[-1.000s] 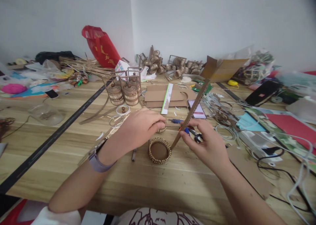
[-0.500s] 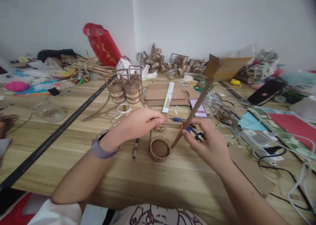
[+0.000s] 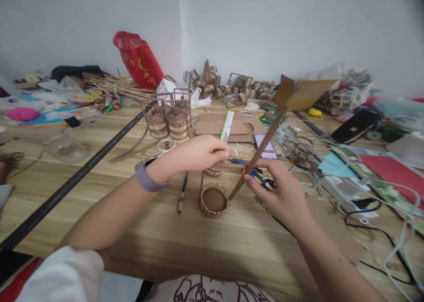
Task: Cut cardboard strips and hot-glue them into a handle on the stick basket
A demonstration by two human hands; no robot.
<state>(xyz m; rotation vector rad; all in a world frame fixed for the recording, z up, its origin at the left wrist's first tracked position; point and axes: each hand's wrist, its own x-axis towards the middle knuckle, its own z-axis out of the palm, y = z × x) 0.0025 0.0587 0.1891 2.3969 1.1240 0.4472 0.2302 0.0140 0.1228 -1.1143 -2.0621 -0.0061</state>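
Note:
My right hand point(image 3: 280, 189) pinches a long brown cardboard strip point(image 3: 265, 138) that slants up from beside a small round basket point(image 3: 215, 200). The basket has a brown base and a rim of short light sticks. From the pinch a thinner brown strip point(image 3: 232, 165) runs left, level above the table. Over this thinner strip, my left hand point(image 3: 213, 152) has its fingers curled and tips close together; whether anything is between them is hidden. A second small stick basket point(image 3: 214, 171) stands partly hidden behind, under my left hand.
A dark pen-like tool point(image 3: 182, 196) lies left of the basket. Scissors point(image 3: 266, 181) and a phone point(image 3: 270, 148) lie behind my right hand. Lidded baskets in frames point(image 3: 175, 123), cardboard sheets point(image 3: 207, 125) and a ruler point(image 3: 227, 124) are farther back. Cables point(image 3: 406, 231) trail at right.
My left hand has shifted slightly right and up, off the left end of the thinner strip. My right hand keeps its pinch in nearly the same place.

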